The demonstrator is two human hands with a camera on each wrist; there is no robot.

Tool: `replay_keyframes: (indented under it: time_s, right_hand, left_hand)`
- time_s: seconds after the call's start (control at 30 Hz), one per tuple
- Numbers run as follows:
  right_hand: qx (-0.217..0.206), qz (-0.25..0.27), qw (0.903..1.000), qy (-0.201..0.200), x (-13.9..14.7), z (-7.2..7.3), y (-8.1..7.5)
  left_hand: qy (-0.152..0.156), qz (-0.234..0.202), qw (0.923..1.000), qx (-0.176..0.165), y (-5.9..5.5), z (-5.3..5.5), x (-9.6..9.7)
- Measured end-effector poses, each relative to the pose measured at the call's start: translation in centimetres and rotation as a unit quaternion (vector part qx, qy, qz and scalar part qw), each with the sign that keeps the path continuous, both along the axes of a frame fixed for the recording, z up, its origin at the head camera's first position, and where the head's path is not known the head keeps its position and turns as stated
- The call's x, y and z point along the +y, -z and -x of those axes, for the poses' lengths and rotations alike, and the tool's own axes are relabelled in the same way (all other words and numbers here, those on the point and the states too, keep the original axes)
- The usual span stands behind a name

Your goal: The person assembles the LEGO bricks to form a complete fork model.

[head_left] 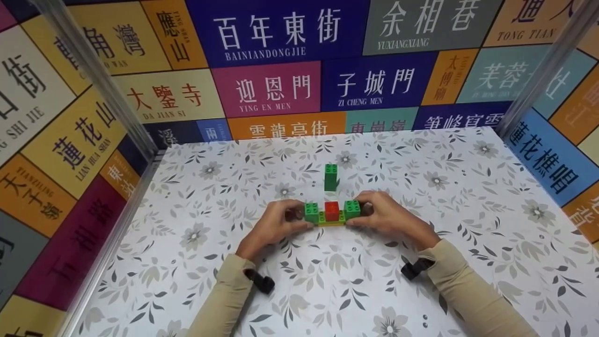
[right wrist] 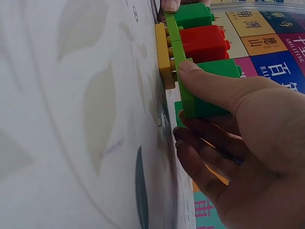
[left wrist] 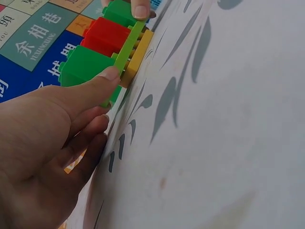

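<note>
Both hands hold one toy building-brick assembly between them on the table. A yellow brick [right wrist: 164,55] lies at its bottom, with lime-green plates [left wrist: 129,44] above; studs show in a narrow gap between the two. On top, a red brick [head_left: 332,211] stands in the middle, with a left green brick [head_left: 311,212] and a right green brick [head_left: 352,209] at the ends. My left hand [head_left: 276,222] pinches the left end, thumb against the lime plate. At the other end my right hand [head_left: 386,215] does likewise. Some fingertips are hidden behind the bricks.
Behind the assembly, a tall green brick stack [head_left: 331,178] stands upright. A flower-patterned cover [head_left: 346,290] lies over the table. Walls with colored Chinese signs [head_left: 266,89] rise at the back and sides, and clear corner posts [head_left: 117,103] stand at the table's edges.
</note>
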State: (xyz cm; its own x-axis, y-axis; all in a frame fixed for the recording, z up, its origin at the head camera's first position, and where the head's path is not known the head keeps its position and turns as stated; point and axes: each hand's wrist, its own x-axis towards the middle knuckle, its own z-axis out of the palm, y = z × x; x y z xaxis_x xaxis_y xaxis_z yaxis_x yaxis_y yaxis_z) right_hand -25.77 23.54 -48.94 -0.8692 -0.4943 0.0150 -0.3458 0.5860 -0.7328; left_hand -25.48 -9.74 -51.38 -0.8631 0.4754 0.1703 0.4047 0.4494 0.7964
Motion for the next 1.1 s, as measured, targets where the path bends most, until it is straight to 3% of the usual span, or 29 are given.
replay_keyframes:
  time_s: [0.4, 1.1]
  right_hand:
    - [0.048, -0.016, 0.9986, -0.016, 0.1, 0.3, 1.0]
    - [0.052, -0.058, 0.9965, -0.028, -0.4, 0.0, -0.1]
  left_hand:
    - [0.018, 0.025, 0.9992, 0.026, 0.1, -0.2, 0.0]
    - [0.017, 0.083, 0.9947, 0.058, -0.8, -0.5, 0.7]
